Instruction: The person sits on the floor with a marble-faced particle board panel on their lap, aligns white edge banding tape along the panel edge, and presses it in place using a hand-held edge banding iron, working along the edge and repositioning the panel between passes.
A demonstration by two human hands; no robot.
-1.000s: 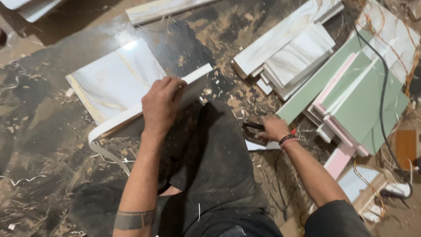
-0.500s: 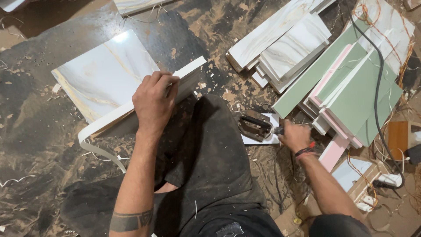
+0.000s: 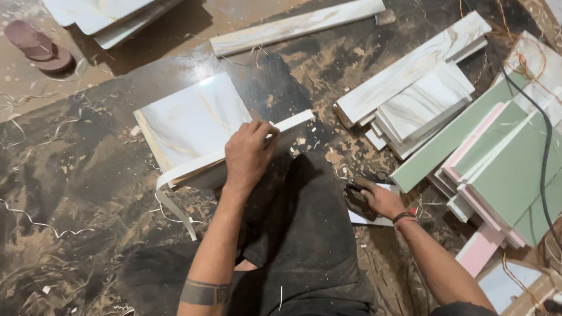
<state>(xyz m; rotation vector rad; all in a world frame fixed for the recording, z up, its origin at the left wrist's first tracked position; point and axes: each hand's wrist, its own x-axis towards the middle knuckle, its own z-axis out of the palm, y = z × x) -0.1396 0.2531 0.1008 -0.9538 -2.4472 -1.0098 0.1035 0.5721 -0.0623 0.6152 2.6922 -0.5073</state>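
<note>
While the left hand presses down at frame centre, its fingers curl closed over the edge of a white marble-patterned rectangular panel lying on the dusty dark floor. Right of centre, the right hand grips a small dark tool – beside stacked green and pink boards.

The right hand covers a dark tool, so its kind cannot be told. The left hand hides part of the white panel's edge strip. Green boards and 1 black cable run off the right edge.
</note>
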